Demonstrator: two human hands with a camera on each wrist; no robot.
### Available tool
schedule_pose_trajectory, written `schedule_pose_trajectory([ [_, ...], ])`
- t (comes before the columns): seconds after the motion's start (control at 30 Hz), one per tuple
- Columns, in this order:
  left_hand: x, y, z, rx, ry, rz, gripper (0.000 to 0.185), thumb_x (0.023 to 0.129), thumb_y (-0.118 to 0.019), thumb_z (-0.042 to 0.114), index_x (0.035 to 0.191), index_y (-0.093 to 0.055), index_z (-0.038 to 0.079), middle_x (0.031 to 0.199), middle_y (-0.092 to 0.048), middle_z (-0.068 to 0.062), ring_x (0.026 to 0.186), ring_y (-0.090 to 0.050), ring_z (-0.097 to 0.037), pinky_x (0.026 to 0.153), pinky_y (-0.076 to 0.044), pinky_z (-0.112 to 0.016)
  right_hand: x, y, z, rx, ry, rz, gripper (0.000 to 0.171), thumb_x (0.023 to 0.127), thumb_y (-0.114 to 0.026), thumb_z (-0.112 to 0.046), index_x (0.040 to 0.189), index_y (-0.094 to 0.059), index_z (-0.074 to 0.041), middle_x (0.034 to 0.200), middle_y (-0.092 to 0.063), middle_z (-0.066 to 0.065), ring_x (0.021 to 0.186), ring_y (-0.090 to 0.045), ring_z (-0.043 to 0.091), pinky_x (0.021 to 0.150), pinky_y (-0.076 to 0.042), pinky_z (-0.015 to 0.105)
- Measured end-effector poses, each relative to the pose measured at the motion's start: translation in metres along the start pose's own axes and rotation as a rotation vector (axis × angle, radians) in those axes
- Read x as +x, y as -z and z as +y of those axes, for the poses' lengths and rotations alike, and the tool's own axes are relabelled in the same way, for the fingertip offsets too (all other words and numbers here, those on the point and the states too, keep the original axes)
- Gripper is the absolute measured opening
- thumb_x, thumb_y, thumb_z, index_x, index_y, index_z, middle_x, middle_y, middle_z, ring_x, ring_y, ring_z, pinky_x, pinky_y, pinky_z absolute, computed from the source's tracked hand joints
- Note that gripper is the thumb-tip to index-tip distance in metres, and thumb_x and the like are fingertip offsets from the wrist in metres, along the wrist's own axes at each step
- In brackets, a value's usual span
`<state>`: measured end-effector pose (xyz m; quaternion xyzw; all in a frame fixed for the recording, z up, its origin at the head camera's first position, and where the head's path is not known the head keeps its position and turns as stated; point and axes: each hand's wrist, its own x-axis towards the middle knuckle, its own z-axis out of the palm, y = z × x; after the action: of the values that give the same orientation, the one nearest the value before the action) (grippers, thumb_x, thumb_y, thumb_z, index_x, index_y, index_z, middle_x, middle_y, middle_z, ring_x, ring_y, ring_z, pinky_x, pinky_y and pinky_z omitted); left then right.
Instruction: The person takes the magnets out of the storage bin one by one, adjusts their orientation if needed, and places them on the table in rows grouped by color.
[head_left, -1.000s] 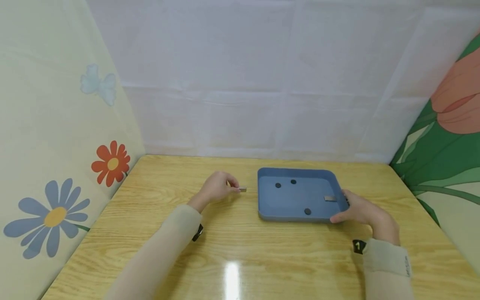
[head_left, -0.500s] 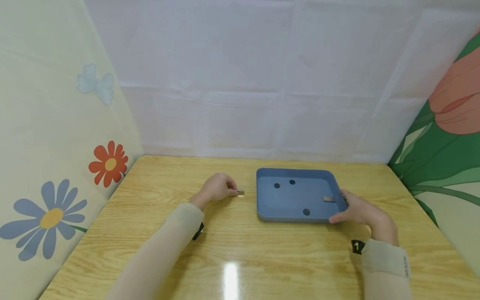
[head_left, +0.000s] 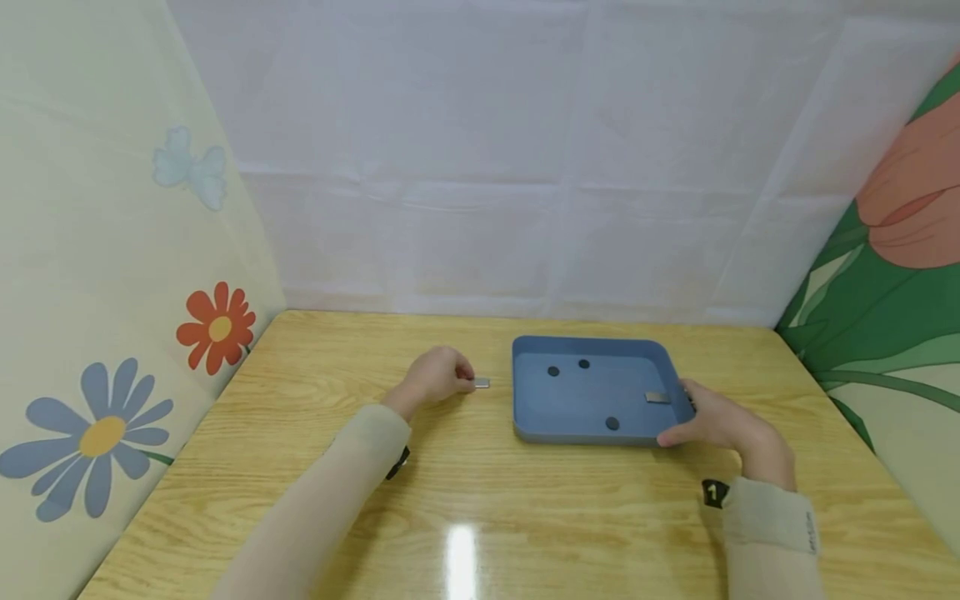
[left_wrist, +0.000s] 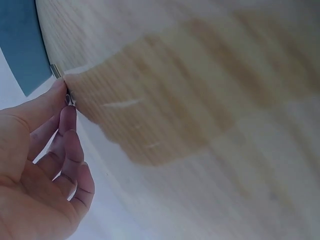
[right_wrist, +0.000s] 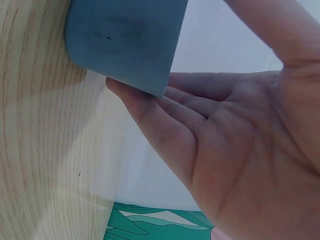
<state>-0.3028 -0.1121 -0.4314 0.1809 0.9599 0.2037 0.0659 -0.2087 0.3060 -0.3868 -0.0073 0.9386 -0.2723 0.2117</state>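
My left hand [head_left: 441, 375] pinches a small silver metal bar [head_left: 482, 382] between thumb and fingertips, low over the wooden table just left of the blue tray [head_left: 592, 343]. In the left wrist view the bar [left_wrist: 56, 71] shows beyond the fingertips [left_wrist: 67, 107], with the tray's edge [left_wrist: 20, 45] beyond it. My right hand [head_left: 712, 419] rests against the tray's front right corner; its fingers [right_wrist: 165, 107] lie straight along the tray's wall [right_wrist: 125, 40]. In the tray lie three black discs [head_left: 612, 423] and another silver bar [head_left: 657, 397].
The table [head_left: 480, 500] is boxed in by a white back wall [head_left: 487, 167], a flower-printed panel [head_left: 112, 275] on the left and a tulip-printed panel [head_left: 892, 275] on the right. Bare wood lies in front of the tray and hands.
My left hand with the bar has sunk very slightly toward the table. The right hand and the tray have stayed put.
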Motion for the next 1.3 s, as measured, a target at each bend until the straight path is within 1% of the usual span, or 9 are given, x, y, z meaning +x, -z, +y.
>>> schedule_pose_trajectory([
  [0.3, 0.000, 0.000, 0.002, 0.005, 0.022, -0.002, 0.016, 0.092, -0.079, 0.021, 0.104, -0.080, 0.010, 0.102, -0.078, -0.003, 0.091, -0.069, -0.016, 0.091, -0.058, -0.038, 0.000, 0.000, 0.000, 0.013, -0.001, -0.005, 0.126, 0.084, -0.084, -0.046, 0.160, -0.002, 0.013, 0.162, -0.010, 0.044, 0.148, -0.018, 0.063, 0.117, -0.026, 0.074],
  [0.4, -0.001, 0.003, 0.003, 0.006, 0.026, -0.011, 0.016, 0.090, -0.081, 0.021, 0.103, -0.080, 0.010, 0.101, -0.078, -0.003, 0.091, -0.069, -0.016, 0.091, -0.058, -0.039, 0.000, 0.000, 0.001, 0.017, 0.005, -0.002, 0.125, 0.084, -0.084, -0.045, 0.160, -0.003, 0.013, 0.162, -0.011, 0.043, 0.148, -0.018, 0.062, 0.117, -0.026, 0.073],
  [0.5, -0.002, 0.006, 0.005, 0.018, 0.031, -0.024, 0.017, 0.089, -0.082, 0.022, 0.102, -0.080, 0.011, 0.101, -0.078, -0.002, 0.094, -0.070, -0.018, 0.093, -0.058, -0.041, 0.000, -0.001, 0.001, 0.020, 0.006, -0.003, 0.125, 0.084, -0.084, -0.045, 0.160, -0.003, 0.013, 0.162, -0.011, 0.043, 0.148, -0.018, 0.063, 0.117, -0.026, 0.073],
  [0.67, -0.001, 0.014, 0.013, 0.024, 0.053, -0.024, 0.029, 0.088, -0.084, 0.022, 0.113, -0.078, 0.009, 0.107, -0.077, -0.005, 0.100, -0.070, -0.021, 0.095, -0.057, -0.042, 0.000, 0.000, 0.001, 0.020, 0.004, -0.003, 0.125, 0.084, -0.084, -0.044, 0.160, -0.003, 0.013, 0.162, -0.010, 0.043, 0.148, -0.018, 0.062, 0.118, -0.026, 0.073],
  [0.73, 0.000, 0.017, 0.017, 0.028, 0.049, -0.019, 0.034, 0.089, -0.083, 0.024, 0.118, -0.076, 0.009, 0.111, -0.076, -0.006, 0.103, -0.070, -0.023, 0.095, -0.057, -0.043, 0.000, 0.000, 0.001, 0.019, 0.002, -0.004, 0.125, 0.085, -0.084, -0.043, 0.160, -0.002, 0.013, 0.163, -0.010, 0.043, 0.148, -0.018, 0.062, 0.118, -0.025, 0.073],
  [0.83, 0.003, 0.022, 0.027, 0.038, 0.020, -0.012, 0.035, 0.090, -0.081, 0.025, 0.121, -0.075, 0.009, 0.115, -0.076, -0.007, 0.108, -0.070, -0.025, 0.098, -0.057, -0.043, 0.000, 0.001, 0.001, 0.013, 0.005, -0.002, 0.124, 0.085, -0.084, -0.043, 0.160, -0.002, 0.013, 0.162, -0.011, 0.044, 0.148, -0.019, 0.063, 0.117, -0.026, 0.073],
  [0.9, 0.005, 0.024, 0.034, 0.046, -0.013, -0.004, 0.035, 0.091, -0.081, 0.025, 0.121, -0.076, 0.009, 0.116, -0.077, -0.007, 0.109, -0.071, -0.025, 0.098, -0.057, -0.043, 0.000, 0.001, 0.001, 0.013, 0.003, 0.000, 0.124, 0.085, -0.084, -0.043, 0.160, -0.002, 0.013, 0.162, -0.011, 0.044, 0.148, -0.019, 0.062, 0.117, -0.027, 0.073],
  [1.07, 0.012, 0.028, 0.052, 0.046, -0.062, 0.008, 0.032, 0.092, -0.079, 0.024, 0.121, -0.076, 0.011, 0.115, -0.077, -0.003, 0.108, -0.070, -0.022, 0.098, -0.056, -0.042, 0.000, 0.000, 0.003, 0.018, 0.012, 0.003, 0.123, 0.085, -0.084, -0.043, 0.159, -0.003, 0.013, 0.162, -0.011, 0.044, 0.147, -0.020, 0.062, 0.117, -0.028, 0.073],
  [1.3, 0.020, 0.029, 0.078, 0.039, -0.103, -0.010, 0.034, 0.092, -0.079, 0.024, 0.123, -0.076, 0.010, 0.118, -0.077, -0.003, 0.113, -0.070, -0.023, 0.101, -0.056, -0.042, 0.000, 0.000, 0.006, 0.036, 0.016, 0.007, 0.122, 0.085, -0.084, -0.043, 0.161, -0.005, 0.011, 0.162, -0.013, 0.043, 0.147, -0.022, 0.062, 0.116, -0.029, 0.072],
])
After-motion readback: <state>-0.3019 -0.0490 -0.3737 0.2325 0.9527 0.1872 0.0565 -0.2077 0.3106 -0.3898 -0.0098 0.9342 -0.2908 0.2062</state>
